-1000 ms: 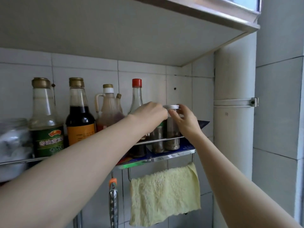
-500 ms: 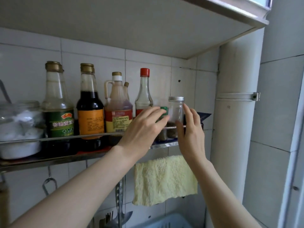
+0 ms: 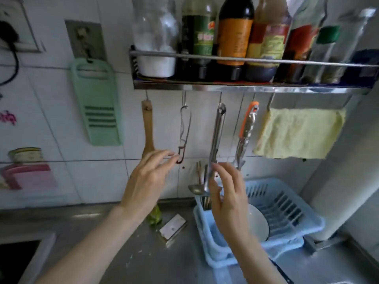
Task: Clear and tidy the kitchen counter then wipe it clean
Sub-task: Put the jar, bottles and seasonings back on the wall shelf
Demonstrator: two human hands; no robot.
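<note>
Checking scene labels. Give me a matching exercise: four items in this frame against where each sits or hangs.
Things:
1. yellow cloth
2. white bowl
3. small box
4. green slicer

Places:
A. lying on the steel counter
B. hanging on the tiled wall left of the rack
C. draped under the right end of the bottle rack
D. inside the blue dish basket

Pairs: 1-C, 2-D, 3-A, 4-B
</note>
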